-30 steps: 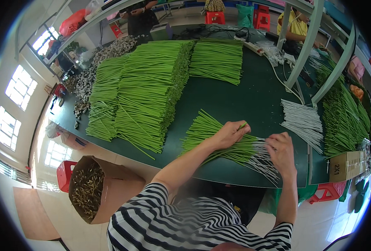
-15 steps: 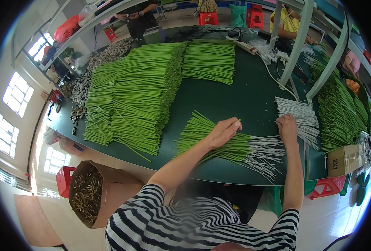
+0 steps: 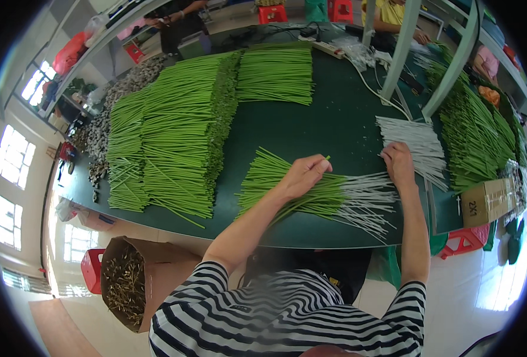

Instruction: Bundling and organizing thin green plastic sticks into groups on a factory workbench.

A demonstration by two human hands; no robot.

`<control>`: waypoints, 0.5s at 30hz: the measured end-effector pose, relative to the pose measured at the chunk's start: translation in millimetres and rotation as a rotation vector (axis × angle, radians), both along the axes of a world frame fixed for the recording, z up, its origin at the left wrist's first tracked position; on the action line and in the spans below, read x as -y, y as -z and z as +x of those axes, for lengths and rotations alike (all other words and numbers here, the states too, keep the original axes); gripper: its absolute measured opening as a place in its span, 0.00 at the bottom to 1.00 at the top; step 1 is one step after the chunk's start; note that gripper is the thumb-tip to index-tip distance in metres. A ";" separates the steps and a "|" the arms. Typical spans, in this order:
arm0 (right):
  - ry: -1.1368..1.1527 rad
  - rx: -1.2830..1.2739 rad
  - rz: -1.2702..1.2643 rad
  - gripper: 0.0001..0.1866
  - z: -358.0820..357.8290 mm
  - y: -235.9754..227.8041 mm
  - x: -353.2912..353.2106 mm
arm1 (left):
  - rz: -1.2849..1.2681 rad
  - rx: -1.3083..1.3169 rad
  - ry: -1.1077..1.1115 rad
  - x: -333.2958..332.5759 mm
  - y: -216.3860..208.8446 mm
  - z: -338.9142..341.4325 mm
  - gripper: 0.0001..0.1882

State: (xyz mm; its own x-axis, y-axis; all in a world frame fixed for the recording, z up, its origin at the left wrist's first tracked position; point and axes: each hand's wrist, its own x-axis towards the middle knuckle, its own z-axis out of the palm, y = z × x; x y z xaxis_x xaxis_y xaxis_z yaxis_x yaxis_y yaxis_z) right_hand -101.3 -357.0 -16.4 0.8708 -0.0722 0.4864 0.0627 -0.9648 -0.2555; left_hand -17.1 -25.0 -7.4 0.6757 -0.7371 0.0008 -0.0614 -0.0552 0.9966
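Observation:
My left hand (image 3: 304, 177) is closed over a loose pile of green stems (image 3: 263, 184). A thin green stem is pinched in it, its tip poking out past the thumb. Thin white sticks (image 3: 367, 193) extend from the right side of this pile. My right hand (image 3: 400, 165) is at the lower left edge of a separate pile of white sticks (image 3: 415, 137), fingertips pressed together. Whatever lies between those fingertips is too small to make out.
Big stacks of green stems (image 3: 180, 119) cover the table's left, with a smaller stack (image 3: 275, 74) behind. Grey clumps (image 3: 118, 95) lie far left. Shelf posts (image 3: 401, 50), leafy green bundles (image 3: 474, 119) and a cardboard box (image 3: 486, 202) stand right. A paper sack (image 3: 162, 271) is on the floor.
The whole view has shifted, so the table appears higher and further left. My left hand stays over the green stems, and my right hand stays by the white pile.

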 end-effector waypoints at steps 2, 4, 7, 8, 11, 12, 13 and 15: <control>0.057 0.014 -0.068 0.05 -0.4 -8.6 -5.8 | -0.005 -0.038 -0.014 -3.1 1.7 4.7 0.18; 0.105 -0.033 -0.132 0.06 -5.8 -9.0 2.6 | 0.015 -0.023 -0.037 -4.5 -3.6 1.9 0.18; 0.062 -0.009 -0.065 0.05 0.3 13.6 25.2 | 0.027 -0.028 -0.037 -7.7 -5.6 4.7 0.17; 0.068 0.009 -0.044 0.05 0.2 18.3 26.4 | 0.020 -0.032 -0.036 -7.3 -6.0 3.4 0.18; 0.093 0.021 -0.031 0.05 -0.5 18.1 29.5 | 0.013 -0.022 -0.014 -5.0 -3.3 7.5 0.18; 0.090 0.038 -0.055 0.05 -2.9 17.8 28.6 | 0.017 -0.028 -0.016 -6.1 -2.2 6.2 0.18; 0.084 0.057 -0.078 0.05 -5.2 17.7 28.3 | 0.023 -0.033 -0.020 -6.3 -1.5 5.0 0.18; 0.095 0.099 -0.073 0.06 -7.3 14.8 26.5 | 0.022 -0.030 -0.015 -5.5 -4.2 3.4 0.18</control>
